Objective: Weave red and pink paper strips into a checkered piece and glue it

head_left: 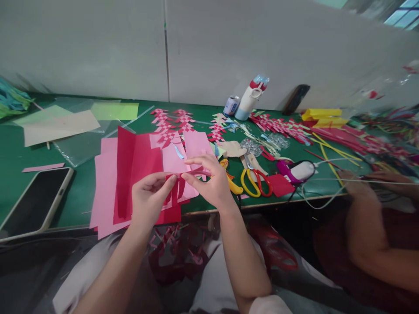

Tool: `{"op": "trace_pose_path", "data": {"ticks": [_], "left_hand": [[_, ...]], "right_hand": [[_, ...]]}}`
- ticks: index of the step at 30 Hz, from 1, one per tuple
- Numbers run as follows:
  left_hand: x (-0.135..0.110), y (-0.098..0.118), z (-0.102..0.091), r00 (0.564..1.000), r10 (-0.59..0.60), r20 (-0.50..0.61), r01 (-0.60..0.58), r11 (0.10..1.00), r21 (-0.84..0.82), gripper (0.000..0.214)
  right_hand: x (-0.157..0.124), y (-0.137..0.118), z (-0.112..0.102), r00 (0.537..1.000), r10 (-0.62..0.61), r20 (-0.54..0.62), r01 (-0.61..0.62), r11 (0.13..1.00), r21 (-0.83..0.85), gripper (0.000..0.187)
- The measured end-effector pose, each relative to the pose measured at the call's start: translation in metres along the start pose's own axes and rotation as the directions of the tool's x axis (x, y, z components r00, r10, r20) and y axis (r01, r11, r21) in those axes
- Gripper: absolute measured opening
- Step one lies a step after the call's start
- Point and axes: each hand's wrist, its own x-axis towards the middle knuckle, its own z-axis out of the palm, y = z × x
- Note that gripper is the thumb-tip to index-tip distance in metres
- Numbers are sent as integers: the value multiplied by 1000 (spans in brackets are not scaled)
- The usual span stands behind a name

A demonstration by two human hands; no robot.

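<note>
1. The left hand (149, 196) and the right hand (211, 185) have their fingers clamped on paper strips (181, 187), pink and red, held between both hands.
2. Under them, paper sheets (140, 168) lie upon the green worktop (19, 144).
3. To the right lie scissors (258, 183).
4. Farther are woven chains (162, 124), then a bottle (248, 100).

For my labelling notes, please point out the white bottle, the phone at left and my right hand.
White bottle (248, 102), head view: its body.
Phone (36, 201), head view: its screen.
Right hand (214, 182), head view: its middle.
</note>
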Motion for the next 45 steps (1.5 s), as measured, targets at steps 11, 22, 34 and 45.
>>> {"op": "trace_pose_path", "data": {"ticks": [11,22,34,45], "left_hand": [[1,1,0,999,-22,23,21,999,46,15],[1,3,0,981,-136,135,125,988,87,19],[12,-7,-13,838,-475,270,449,880,154,38],[17,-14,-37,961,-166,220,-77,606,791,21]], "right_hand": [[1,7,-9,962,207,178,-233,963,139,16],[2,11,-7,957,227,182,-247,964,95,13],[5,35,4,857,423,296,-418,905,-83,29],[18,44,31,872,377,313,-207,863,-461,12]]}}
